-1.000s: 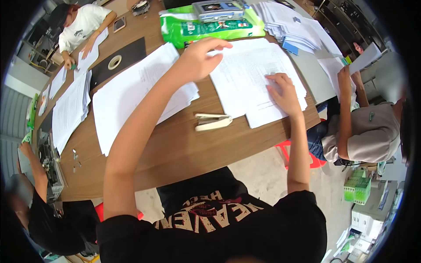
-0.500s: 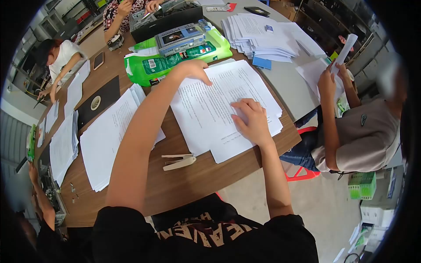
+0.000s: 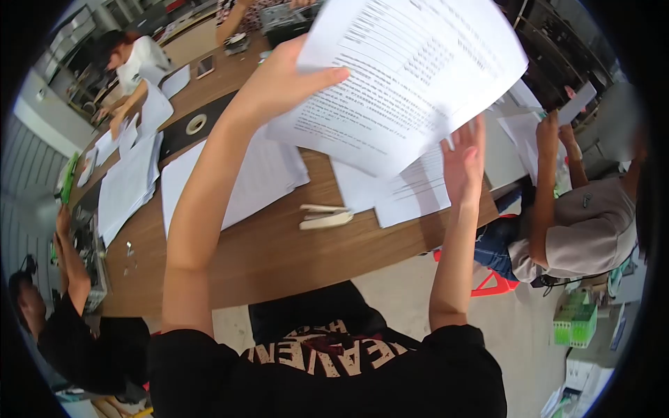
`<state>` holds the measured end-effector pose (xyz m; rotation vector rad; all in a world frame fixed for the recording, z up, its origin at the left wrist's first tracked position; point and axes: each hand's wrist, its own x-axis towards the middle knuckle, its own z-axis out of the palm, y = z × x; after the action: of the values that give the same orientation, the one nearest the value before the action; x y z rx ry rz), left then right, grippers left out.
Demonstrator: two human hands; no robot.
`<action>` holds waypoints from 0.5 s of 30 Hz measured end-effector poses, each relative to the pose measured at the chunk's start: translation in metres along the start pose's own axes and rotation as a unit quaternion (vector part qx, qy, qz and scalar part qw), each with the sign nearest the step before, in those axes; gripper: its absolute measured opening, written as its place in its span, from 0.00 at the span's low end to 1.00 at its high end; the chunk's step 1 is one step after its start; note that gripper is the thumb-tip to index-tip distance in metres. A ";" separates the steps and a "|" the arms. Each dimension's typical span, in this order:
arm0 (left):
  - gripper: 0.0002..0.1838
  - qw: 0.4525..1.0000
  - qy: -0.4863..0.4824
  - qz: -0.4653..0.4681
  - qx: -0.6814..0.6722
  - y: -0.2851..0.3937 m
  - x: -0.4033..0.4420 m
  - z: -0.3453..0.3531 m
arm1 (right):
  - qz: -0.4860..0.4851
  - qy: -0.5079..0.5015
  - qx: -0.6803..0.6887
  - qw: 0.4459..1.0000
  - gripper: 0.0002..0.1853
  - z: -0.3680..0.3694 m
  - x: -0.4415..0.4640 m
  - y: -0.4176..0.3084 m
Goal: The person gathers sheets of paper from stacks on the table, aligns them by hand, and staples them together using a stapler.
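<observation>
My left hand (image 3: 282, 80) grips printed sheets (image 3: 411, 76) by their left edge, thumb on the front, holding them tilted up above the table. Whether this is one sheet or a few I cannot tell. My right hand (image 3: 463, 164) is open beside the sheets' lower right edge, palm toward them; some fingertips are hard to make out there. Underneath lies a pile of printed paper (image 3: 418, 191), partly covered by the raised sheets. A cream stapler (image 3: 326, 217) rests on the wooden table (image 3: 279, 261) to the left of that pile.
Left of my left arm are paper stacks (image 3: 129, 188) and a tape roll (image 3: 196, 125) on a dark panel. A phone (image 3: 205, 67) lies farther back. At right, a seated person (image 3: 585, 216) holds paper. Other people are at the left and far sides. A red stool (image 3: 493, 282) stands at right.
The printed sheets have come up off the pile in my left hand. My right hand has left the page and moved right, palm turned. The camera view has shifted.
</observation>
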<state>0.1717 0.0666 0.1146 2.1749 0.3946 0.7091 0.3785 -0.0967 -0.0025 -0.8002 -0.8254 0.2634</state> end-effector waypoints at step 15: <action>0.15 0.877 0.452 -0.147 -0.072 -0.018 -0.297 0.021 | 0.048 -0.230 -0.069 0.970 0.18 0.184 -0.168 0.002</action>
<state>-0.0522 -0.0802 -0.0159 1.4666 1.0788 1.4964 0.1303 -0.0818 -0.0210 -0.9269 -1.2520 0.4939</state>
